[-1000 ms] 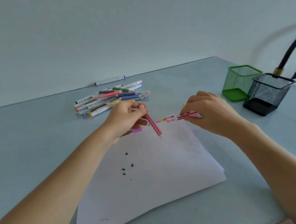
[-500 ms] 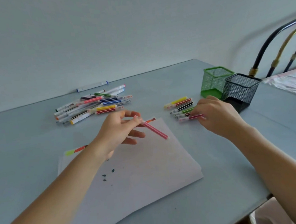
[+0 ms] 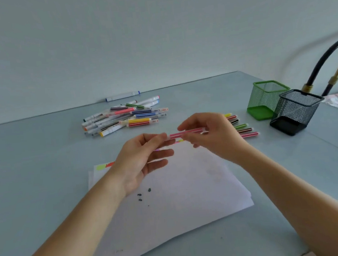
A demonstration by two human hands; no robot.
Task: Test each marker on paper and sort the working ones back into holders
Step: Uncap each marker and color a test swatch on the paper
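the pink marker [image 3: 186,133] sits mid-frame above the paper [image 3: 170,189], held level between both hands; the step looks like uncapping it, so pull straight along the barrel with no twist, then dab near the dark dots; left hand [image 3: 140,161] is palm-up, thumb and forefinger pinching the left end, other fingers loose; right hand [image 3: 210,136] arches over, fingertips curled round the barrel; both holders, green [image 3: 264,100] and black [image 3: 294,111], stand at right.
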